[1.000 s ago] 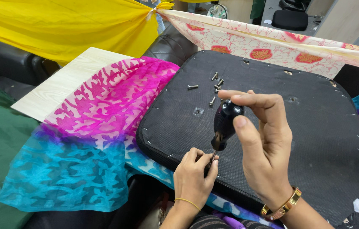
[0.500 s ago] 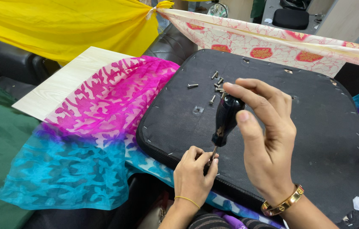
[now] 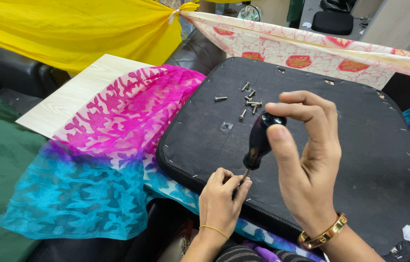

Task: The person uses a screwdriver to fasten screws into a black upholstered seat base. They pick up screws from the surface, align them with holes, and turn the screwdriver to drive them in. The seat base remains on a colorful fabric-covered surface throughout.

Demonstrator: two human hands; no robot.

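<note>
Right hand closed on screwdriver handle for turning; left hand pinching shaft tip steady at seat pad front edge; screws near rear.

single head-worn view, looking steeply down and forward, close over the hands, black seat pad filling centre

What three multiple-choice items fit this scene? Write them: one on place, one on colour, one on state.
1. Where do the loose screws lie?
A. on the black seat pad
B. on the wooden board
C. on the yellow cloth

2. What colour is the screwdriver handle?
A. red
B. black
C. yellow

3. What does the right hand do?
A. lies flat
B. hangs empty
C. grips the screwdriver handle

A: they sit on the pad's upper part. B: the handle is dark. C: its fingers wrap the handle, while the left hand pinches at the tip.
</note>
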